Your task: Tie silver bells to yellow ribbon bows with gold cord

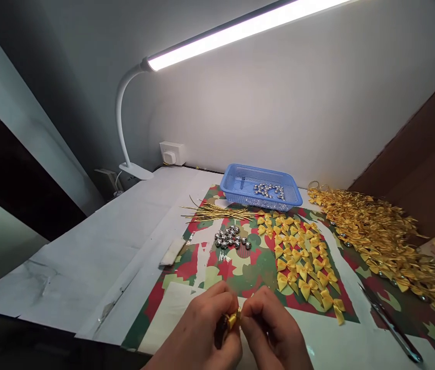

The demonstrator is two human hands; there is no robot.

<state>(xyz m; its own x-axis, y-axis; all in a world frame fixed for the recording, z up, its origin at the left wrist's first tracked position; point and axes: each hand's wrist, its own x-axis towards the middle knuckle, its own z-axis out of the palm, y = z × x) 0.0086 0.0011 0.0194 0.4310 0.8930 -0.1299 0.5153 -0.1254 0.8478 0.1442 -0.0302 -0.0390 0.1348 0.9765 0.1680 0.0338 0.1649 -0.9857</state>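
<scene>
My left hand [211, 321] is closed, its thumb and fingers round a small yellow ribbon bow [232, 321] at the front of the table. Against it, my right hand [273, 326] is pinched shut at the bow's right side; what lies between those fingertips is hidden. Part of the bow is covered by the left fingers. Beyond the hands lies a cluster of silver jingle bells [229, 238]. Gold wire ties [217, 212] are spread behind the bells. To the right, yellow bows [305, 270] are laid in rows on a camouflage-patterned sheet [253, 272].
A blue plastic basket [230, 194] with silver bells inside stands at the back. On the right are a large heap of gold bows [371, 226] and dark-handled tweezers [392, 326]. A white lamp [120, 118] is clamped at the back left. A folded white pad [173, 252] lies left of the bells.
</scene>
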